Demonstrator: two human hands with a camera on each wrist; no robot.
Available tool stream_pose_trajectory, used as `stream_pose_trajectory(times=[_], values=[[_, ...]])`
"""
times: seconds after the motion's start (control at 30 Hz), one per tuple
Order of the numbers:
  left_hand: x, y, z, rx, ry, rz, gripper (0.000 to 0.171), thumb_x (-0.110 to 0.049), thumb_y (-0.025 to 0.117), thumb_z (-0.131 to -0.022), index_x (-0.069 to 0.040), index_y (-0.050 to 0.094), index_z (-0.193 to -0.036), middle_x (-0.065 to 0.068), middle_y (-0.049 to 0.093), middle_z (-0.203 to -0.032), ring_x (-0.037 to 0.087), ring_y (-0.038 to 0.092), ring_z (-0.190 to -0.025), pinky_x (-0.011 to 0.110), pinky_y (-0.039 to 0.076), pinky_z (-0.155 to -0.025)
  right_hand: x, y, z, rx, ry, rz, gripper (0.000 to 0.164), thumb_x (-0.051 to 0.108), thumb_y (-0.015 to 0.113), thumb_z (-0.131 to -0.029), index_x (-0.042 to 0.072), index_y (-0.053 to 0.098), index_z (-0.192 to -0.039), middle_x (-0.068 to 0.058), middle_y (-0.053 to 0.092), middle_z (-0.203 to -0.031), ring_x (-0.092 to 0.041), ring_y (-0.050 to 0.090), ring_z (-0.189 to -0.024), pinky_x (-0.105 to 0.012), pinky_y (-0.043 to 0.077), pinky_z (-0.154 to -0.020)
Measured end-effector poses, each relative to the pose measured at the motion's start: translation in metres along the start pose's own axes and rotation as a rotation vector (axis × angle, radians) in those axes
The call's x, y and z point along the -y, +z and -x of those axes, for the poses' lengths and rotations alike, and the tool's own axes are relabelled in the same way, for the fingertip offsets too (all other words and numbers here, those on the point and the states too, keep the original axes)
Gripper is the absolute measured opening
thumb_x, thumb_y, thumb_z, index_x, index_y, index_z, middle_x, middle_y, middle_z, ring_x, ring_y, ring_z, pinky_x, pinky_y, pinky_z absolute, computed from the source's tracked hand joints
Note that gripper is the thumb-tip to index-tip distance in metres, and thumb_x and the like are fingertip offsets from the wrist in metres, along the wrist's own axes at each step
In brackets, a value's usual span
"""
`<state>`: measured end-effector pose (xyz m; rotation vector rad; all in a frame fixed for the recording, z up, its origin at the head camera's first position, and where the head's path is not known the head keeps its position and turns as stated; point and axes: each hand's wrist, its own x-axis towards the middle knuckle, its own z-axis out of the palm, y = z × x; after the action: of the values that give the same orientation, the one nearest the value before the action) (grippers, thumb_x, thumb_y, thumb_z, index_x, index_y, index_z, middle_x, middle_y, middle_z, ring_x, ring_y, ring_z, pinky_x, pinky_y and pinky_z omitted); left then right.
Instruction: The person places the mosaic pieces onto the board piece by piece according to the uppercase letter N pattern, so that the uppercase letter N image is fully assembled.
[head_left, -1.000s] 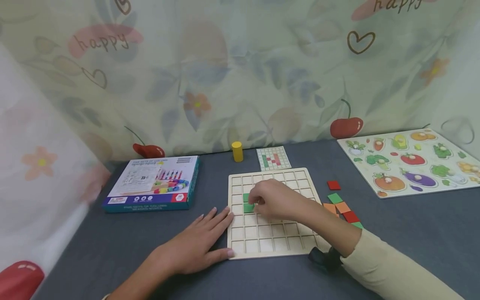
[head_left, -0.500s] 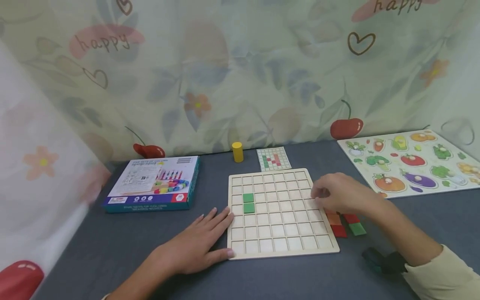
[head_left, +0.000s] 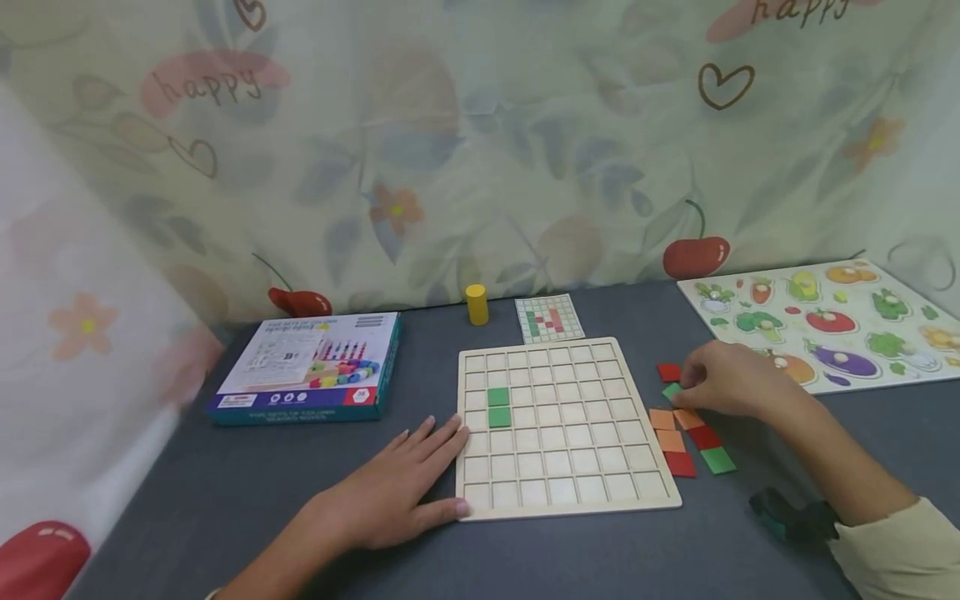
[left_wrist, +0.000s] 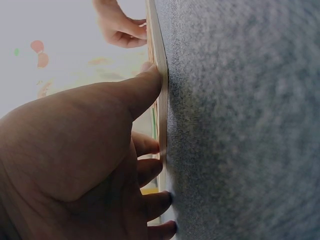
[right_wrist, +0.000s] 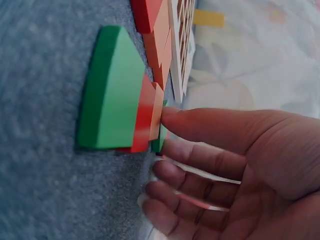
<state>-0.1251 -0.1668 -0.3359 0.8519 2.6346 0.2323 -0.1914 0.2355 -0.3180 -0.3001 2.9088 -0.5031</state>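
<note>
A wooden grid board point(head_left: 570, 462) lies on the dark cloth, with one green square tile point(head_left: 498, 397) set in a cell and another right below it. My left hand point(head_left: 401, 487) rests at the board's left edge, fingers extended; in the left wrist view its thumb and fingertips touch the board's side. Right of the board, my right hand point(head_left: 738, 379) pinches a loose green tile point(head_left: 671, 391) between thumb and index finger, partly covering it. Red, orange and green tiles lie just below, among them a green one point(right_wrist: 117, 95) close in the right wrist view.
A pattern card point(head_left: 548, 318) lies behind the board, beside a yellow cylinder point(head_left: 477, 305). A boxed set point(head_left: 307, 367) sits at the left. A vegetable puzzle board point(head_left: 832, 329) lies at the right, behind my right hand. A patterned curtain point(head_left: 480, 150) hangs at the back.
My right hand has moved off the board to the right, uncovering the two placed green tiles, and has reached the loose green tile. My left hand has stayed at the board's edge.
</note>
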Motion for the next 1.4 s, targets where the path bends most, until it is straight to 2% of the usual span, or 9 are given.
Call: stream_pose_trajectory(times=[0.3, 0.5, 0.63, 0.8, 1.1, 1.27, 1.4], values=[[0.000, 0.000, -0.001, 0.001, -0.005, -0.003, 0.082, -0.072, 0.031, -0.080, -0.031, 0.005, -0.145, -0.011, 0.002, -0.149, 0.023, 0.003, -0.136, 0.053, 0.012, -0.103, 0.000, 0.002, -0.002, -0.017, -0.052, -0.084, 0.021, 0.021, 0.075, -0.070, 0.011, 0.061, -0.082, 0.001, 0.057, -0.075, -0.018, 0.050, -0.071, -0.033, 0.045, -0.060], [0.000, 0.001, 0.000, -0.002, -0.001, 0.004, 0.081, -0.071, 0.031, -0.081, -0.031, 0.005, -0.145, -0.011, 0.002, -0.149, 0.023, 0.002, -0.136, 0.053, 0.012, -0.104, -0.005, 0.006, -0.005, -0.029, -0.099, -0.181, 0.013, 0.014, 0.070, -0.075, 0.011, 0.061, -0.083, 0.001, 0.057, -0.072, -0.017, 0.050, -0.069, -0.030, 0.043, -0.058], [0.000, 0.002, -0.001, -0.004, -0.006, 0.001, 0.080, -0.071, 0.031, -0.081, -0.032, 0.005, -0.145, -0.012, 0.002, -0.149, 0.022, 0.002, -0.135, 0.052, 0.012, -0.104, -0.008, 0.005, -0.005, -0.008, -0.130, -0.278, 0.011, 0.011, 0.068, -0.078, 0.007, 0.062, -0.086, 0.000, 0.059, -0.072, -0.017, 0.053, -0.067, -0.031, 0.045, -0.059], [0.000, 0.002, -0.001, -0.009, -0.002, -0.002, 0.080, -0.071, 0.031, -0.081, -0.031, 0.006, -0.145, -0.011, 0.002, -0.150, 0.023, 0.003, -0.136, 0.053, 0.012, -0.104, -0.009, 0.005, -0.005, 0.013, -0.134, -0.372, 0.012, 0.009, 0.067, -0.080, 0.003, 0.063, -0.089, -0.002, 0.062, -0.072, -0.017, 0.057, -0.065, -0.032, 0.049, -0.060], [-0.001, 0.000, 0.000, -0.003, -0.006, 0.001, 0.081, -0.072, 0.032, -0.080, -0.031, 0.006, -0.145, -0.012, 0.002, -0.149, 0.023, 0.003, -0.136, 0.053, 0.012, -0.104, -0.007, 0.005, -0.004, 0.012, -0.119, -0.412, 0.013, 0.012, 0.068, -0.080, 0.003, 0.066, -0.089, -0.003, 0.064, -0.073, -0.018, 0.059, -0.065, -0.032, 0.050, -0.062], [-0.001, -0.001, 0.000, 0.001, -0.003, 0.005, 0.080, -0.071, 0.031, -0.081, -0.031, 0.006, -0.145, -0.011, 0.002, -0.150, 0.024, 0.003, -0.136, 0.054, 0.012, -0.103, -0.002, 0.003, -0.004, 0.040, -0.103, -0.449, 0.014, 0.014, 0.069, -0.080, 0.004, 0.068, -0.089, -0.004, 0.065, -0.075, -0.019, 0.061, -0.066, -0.032, 0.051, -0.063], [-0.001, -0.001, 0.000, 0.003, -0.004, 0.010, 0.080, -0.071, 0.031, -0.081, -0.030, 0.006, -0.145, -0.010, 0.003, -0.150, 0.024, 0.003, -0.135, 0.054, 0.012, -0.103, 0.003, 0.004, -0.004, 0.078, -0.127, -0.510, 0.016, 0.014, 0.069, -0.080, 0.001, 0.068, -0.090, -0.006, 0.065, -0.076, -0.020, 0.063, -0.067, -0.031, 0.052, -0.063]])
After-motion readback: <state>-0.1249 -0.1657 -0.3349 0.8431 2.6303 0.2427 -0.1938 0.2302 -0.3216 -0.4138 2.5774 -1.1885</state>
